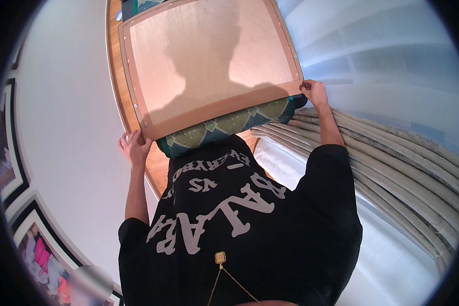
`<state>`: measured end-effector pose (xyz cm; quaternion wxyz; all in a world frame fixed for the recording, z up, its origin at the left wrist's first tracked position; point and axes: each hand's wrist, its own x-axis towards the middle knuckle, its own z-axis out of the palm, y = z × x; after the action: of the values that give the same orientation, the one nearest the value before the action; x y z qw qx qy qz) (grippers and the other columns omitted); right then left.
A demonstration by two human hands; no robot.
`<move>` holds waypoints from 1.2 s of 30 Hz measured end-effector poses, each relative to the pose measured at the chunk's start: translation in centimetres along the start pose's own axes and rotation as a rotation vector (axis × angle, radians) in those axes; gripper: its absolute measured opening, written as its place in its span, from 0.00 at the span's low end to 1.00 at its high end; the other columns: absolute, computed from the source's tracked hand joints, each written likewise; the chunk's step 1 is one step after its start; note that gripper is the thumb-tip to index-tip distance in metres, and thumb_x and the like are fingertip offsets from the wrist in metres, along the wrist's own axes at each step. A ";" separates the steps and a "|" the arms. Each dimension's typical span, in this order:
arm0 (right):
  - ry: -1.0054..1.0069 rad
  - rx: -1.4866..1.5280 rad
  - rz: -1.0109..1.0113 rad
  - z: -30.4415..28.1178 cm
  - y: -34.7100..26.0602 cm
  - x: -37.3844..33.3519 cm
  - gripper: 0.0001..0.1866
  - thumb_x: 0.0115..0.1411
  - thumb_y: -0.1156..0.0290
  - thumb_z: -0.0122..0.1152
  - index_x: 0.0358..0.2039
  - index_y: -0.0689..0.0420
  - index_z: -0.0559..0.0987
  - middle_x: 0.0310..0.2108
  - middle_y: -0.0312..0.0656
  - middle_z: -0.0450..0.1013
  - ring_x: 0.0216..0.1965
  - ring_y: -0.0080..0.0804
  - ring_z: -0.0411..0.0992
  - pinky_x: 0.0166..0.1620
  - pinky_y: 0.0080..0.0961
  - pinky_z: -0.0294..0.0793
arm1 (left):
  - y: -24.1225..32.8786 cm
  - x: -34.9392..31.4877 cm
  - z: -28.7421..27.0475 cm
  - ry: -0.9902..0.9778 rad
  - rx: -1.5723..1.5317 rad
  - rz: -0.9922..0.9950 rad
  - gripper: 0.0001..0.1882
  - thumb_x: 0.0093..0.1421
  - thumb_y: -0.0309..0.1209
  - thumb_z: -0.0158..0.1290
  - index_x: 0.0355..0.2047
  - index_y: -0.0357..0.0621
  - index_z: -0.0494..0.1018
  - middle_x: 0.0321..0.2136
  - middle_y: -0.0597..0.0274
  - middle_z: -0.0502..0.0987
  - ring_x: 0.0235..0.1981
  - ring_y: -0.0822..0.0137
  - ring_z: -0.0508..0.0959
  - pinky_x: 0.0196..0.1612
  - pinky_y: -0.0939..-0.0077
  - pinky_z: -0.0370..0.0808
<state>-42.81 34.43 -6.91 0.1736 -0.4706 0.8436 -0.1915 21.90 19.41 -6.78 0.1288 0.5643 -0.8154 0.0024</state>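
A large picture frame (pixel 209 108) lies back side up in front of me, with a pale wooden backing panel (pixel 148 56) edged in brown tape. Its near left corner is pinched between the fingers of my left hand (pixel 133 147). At the near right corner, my right hand (pixel 315 94) grips the edge with curled fingers. Beneath the frame's near edge shows a padded seat or bench (pixel 229 122) in green and blue diamond-patterned fabric. The front face of the frame is hidden. A shadow of a head and shoulders falls across the panel.
A white wall (pixel 69 102) runs along the left, with framed pictures (pixel 41 250) hung on it. On the right hang sheer white curtains (pixel 372 51) and a gathered beige drape (pixel 382 158) close to my right arm. Wooden floor (pixel 157 171) shows beside the bench.
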 end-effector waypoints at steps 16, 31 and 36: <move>0.035 -0.236 -0.066 0.3 -1.2 1.1 0.09 0.52 0.63 0.64 0.29 0.54 0.80 0.20 0.52 0.76 0.26 0.52 0.77 0.32 0.44 0.77 | 0.1 1.3 -0.4 0.000 0.027 -0.060 0.12 0.43 0.42 0.61 0.26 0.50 0.82 0.26 0.68 0.80 0.49 0.60 0.73 0.58 0.53 0.58; 0.249 -0.290 -0.291 1.5 -1.3 -3.1 0.09 0.60 0.64 0.57 0.35 0.55 0.78 0.31 0.51 0.74 0.33 0.57 0.74 0.36 0.50 0.74 | 1.1 1.7 1.3 0.047 -0.015 -0.236 0.13 0.51 0.43 0.58 0.21 0.47 0.82 0.25 0.63 0.81 0.44 0.60 0.75 0.55 0.58 0.61; 0.099 -0.286 -0.082 2.0 -3.3 -3.8 0.09 0.59 0.62 0.57 0.36 0.52 0.79 0.30 0.49 0.78 0.31 0.55 0.76 0.35 0.47 0.76 | 0.5 1.4 1.2 0.035 -0.078 -0.206 0.13 0.54 0.41 0.59 0.23 0.46 0.82 0.27 0.61 0.81 0.45 0.58 0.74 0.54 0.58 0.62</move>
<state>-37.59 35.84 -6.58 0.0550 -0.5146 0.8499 -0.0995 20.71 18.10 -7.53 0.1645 0.6395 -0.7503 -0.0325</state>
